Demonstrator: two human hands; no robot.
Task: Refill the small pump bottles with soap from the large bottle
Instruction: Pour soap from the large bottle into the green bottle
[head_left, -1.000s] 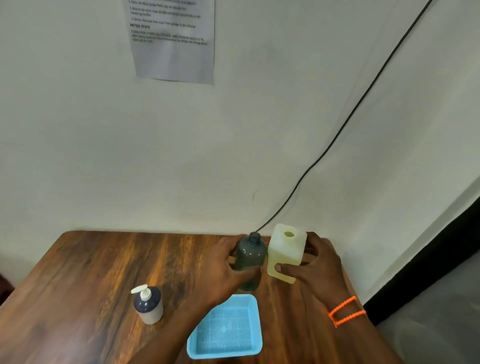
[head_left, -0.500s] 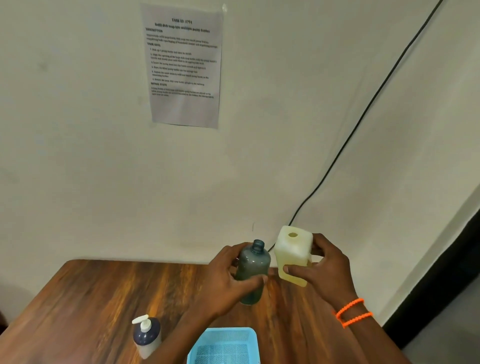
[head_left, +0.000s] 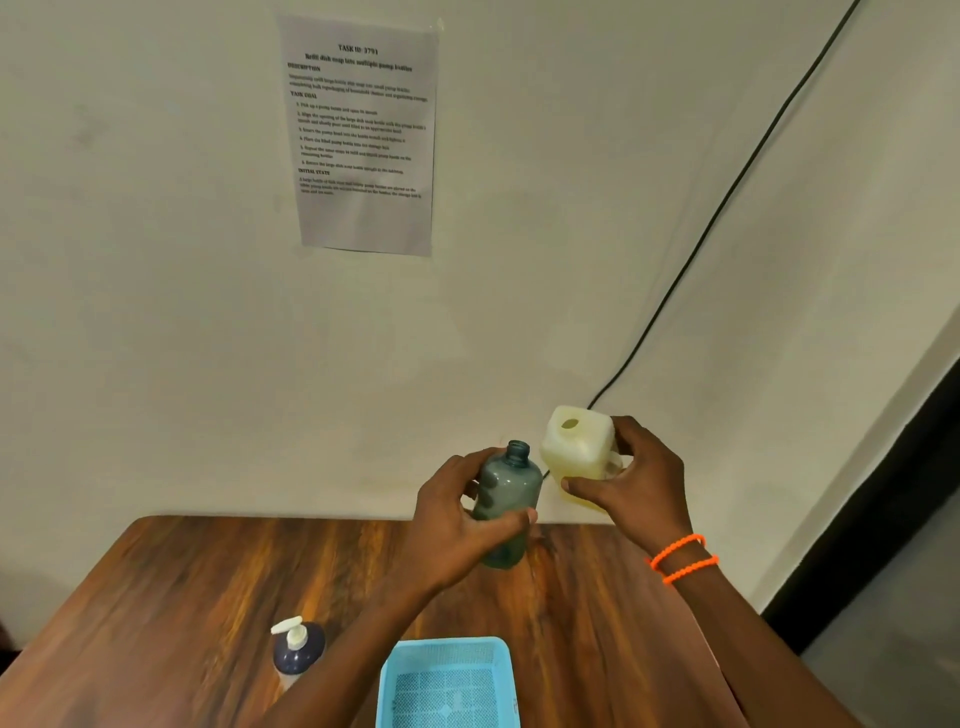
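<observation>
left hand (head_left: 457, 525) grips uncapped grey bottle (head_left: 506, 501), right hand (head_left: 631, 480) grips open soap jug (head_left: 576, 441); no pour visible yet, capped pump bottle (head_left: 297, 647) untouched on counter (head_left: 171, 597)

wall sheet (head_left: 363, 135) | "TASK ID: 3791" | headings "DESCRIPTION", "TASK GOAL", "INITIAL STATE" | rest blurred

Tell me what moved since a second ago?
Both hands rose off the wooden table: the left hand lifted the open grey-green plastic bottle, the right hand the pale yellow square jug. Grips unchanged. The dark pump bottle and blue mesh basket stayed put.
</observation>
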